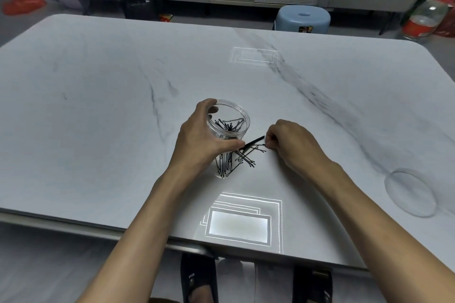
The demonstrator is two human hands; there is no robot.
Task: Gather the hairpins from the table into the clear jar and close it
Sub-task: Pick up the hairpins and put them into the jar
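A clear round jar point(230, 119) stands open on the marble-patterned table point(98, 106), with several black hairpins inside it. My left hand point(199, 139) wraps around the jar's left side and holds it. Just right of the jar lies a small heap of loose black hairpins point(247, 156). My right hand point(291, 142) rests beside that heap, its fingertips pinched on a few black hairpins point(256, 141) that point toward the jar. The jar's clear lid point(410, 192) lies flat near the table's right edge, well away from both hands.
Bright rectangular light reflections show on the table at the near edge point(238, 226) and farther back point(254, 56). A blue stool point(302, 19) stands behind the table, and a black bin point(140, 5) and a large glass jar point(426, 19) are on the floor beyond.
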